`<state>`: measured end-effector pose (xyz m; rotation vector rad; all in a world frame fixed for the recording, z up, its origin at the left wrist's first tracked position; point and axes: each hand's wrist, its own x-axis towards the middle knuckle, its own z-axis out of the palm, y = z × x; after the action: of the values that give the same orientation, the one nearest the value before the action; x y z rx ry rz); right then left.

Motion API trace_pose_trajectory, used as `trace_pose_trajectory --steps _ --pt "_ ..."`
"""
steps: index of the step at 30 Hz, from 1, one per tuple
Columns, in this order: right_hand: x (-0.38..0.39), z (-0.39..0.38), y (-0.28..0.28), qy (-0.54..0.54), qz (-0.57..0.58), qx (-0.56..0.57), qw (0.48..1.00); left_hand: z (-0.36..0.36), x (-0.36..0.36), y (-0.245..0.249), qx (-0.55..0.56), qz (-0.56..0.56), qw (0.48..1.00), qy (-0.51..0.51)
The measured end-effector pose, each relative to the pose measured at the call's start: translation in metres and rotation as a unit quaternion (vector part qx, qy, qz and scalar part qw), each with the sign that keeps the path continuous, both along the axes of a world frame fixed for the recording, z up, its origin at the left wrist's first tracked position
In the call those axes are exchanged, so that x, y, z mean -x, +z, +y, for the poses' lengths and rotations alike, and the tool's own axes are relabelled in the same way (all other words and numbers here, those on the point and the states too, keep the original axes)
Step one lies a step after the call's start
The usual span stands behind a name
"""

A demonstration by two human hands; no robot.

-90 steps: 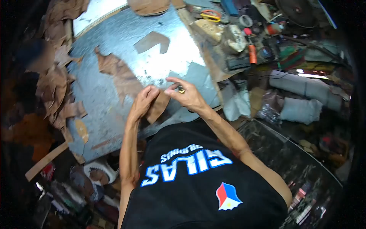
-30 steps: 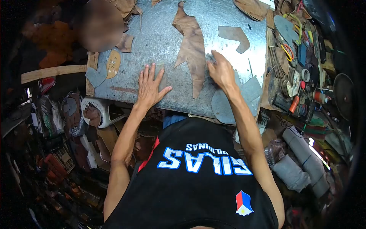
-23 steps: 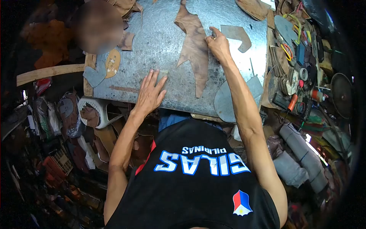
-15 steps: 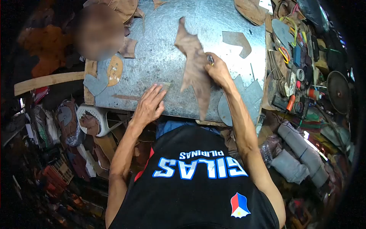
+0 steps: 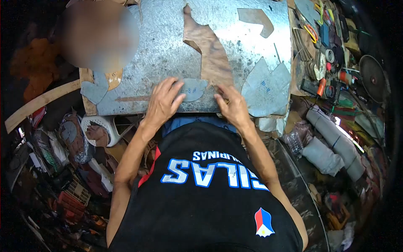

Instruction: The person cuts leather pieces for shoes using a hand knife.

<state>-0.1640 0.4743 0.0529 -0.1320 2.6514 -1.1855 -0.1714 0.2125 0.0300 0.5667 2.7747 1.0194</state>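
On the metal-topped table [image 5: 163, 46] lies a brown piece of leather [image 5: 213, 52] with an irregular outline, its narrow end pointing away from me. My left hand [image 5: 163, 102] has its thumb and fingers on a grey pattern piece [image 5: 194, 90] with blue handwriting, close to the leather's near end. The fingertips there are slightly blurred. My right hand [image 5: 233, 108] is at the leather's near right corner, with fingers curled and the fingertips by its edge. A small object seems to be in that palm, mostly hidden.
Larger grey pattern pieces [image 5: 265, 90] lie to the right, and a curved piece [image 5: 257, 20] sits farther back. Tools and rolls crowd the right side, near a round fan-like disc [image 5: 372, 80]. A white stool [image 5: 100, 130] holding scraps stands at left. Another person is at the far left.
The leather has come to rest flat after being moved by my right hand, which has come down toward me and left. More of the grey pattern piece now shows beside my left hand.
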Motion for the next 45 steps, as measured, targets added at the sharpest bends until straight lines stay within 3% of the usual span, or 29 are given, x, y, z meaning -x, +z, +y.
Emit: trace_pose_trajectory --steps 3,9,14,19,24,26,27,29,30,32,34,36,38,40,41,44,45 --pt "-0.021 -0.01 -0.014 -0.039 0.013 0.008 0.999 -0.002 -0.014 -0.007 0.077 0.034 0.996 -0.015" --pt "-0.029 -0.018 -0.009 -0.043 -0.02 -0.01 0.999 0.0 -0.021 -0.016 0.101 0.016 0.991 -0.09" --pt "-0.053 -0.018 0.0 -0.075 -0.101 0.006 0.992 -0.01 -0.032 -0.018 0.09 0.005 0.981 -0.173" --pt "-0.059 -0.028 0.002 -0.097 -0.072 0.013 0.993 -0.013 -0.033 -0.021 0.056 0.066 0.973 -0.216" --pt "-0.052 -0.035 0.005 -0.108 -0.059 0.02 0.992 -0.008 -0.037 -0.017 0.007 0.075 0.978 -0.196" --pt "-0.05 -0.035 0.014 -0.072 -0.268 -0.061 0.959 -0.003 -0.035 -0.014 -0.032 0.074 0.977 -0.196" --pt "-0.053 -0.037 0.012 -0.073 -0.265 -0.061 0.96 0.0 -0.032 -0.013 -0.044 0.074 0.975 -0.205" --pt "-0.064 -0.04 0.003 -0.175 -0.272 0.075 0.943 0.009 -0.025 -0.01 -0.075 0.084 0.971 -0.209" --pt "-0.067 -0.04 -0.003 -0.176 -0.27 0.076 0.943 0.013 -0.022 -0.008 -0.075 0.085 0.971 -0.21" --pt "-0.071 -0.041 -0.012 -0.27 -0.242 0.191 0.912 0.019 -0.015 -0.005 -0.105 0.071 0.964 -0.234" --pt "-0.068 -0.038 -0.013 -0.283 -0.22 0.187 0.915 0.025 -0.002 -0.004 -0.112 0.039 0.959 -0.255" --pt "-0.062 -0.035 -0.005 -0.31 -0.309 0.23 0.869 0.037 0.024 -0.014 -0.163 0.076 0.947 -0.266" --pt "-0.06 -0.044 -0.003 -0.326 -0.306 0.232 0.864 0.057 0.062 -0.017 -0.121 0.127 0.941 -0.289" --pt "-0.059 -0.056 -0.002 -0.23 -0.076 -0.012 0.97 0.084 0.104 -0.021 -0.025 0.229 0.929 -0.289" --pt "-0.058 -0.058 -0.004 -0.183 -0.045 -0.06 0.98 0.093 0.122 -0.026 0.045 0.272 0.917 -0.29" --pt "-0.06 -0.062 -0.01 -0.104 0.055 -0.127 0.985 0.111 0.163 -0.04 0.032 0.26 0.894 -0.363" --pt "-0.06 -0.063 -0.006 -0.071 -0.007 -0.15 0.986 0.113 0.168 -0.036 0.037 0.26 0.892 -0.367"
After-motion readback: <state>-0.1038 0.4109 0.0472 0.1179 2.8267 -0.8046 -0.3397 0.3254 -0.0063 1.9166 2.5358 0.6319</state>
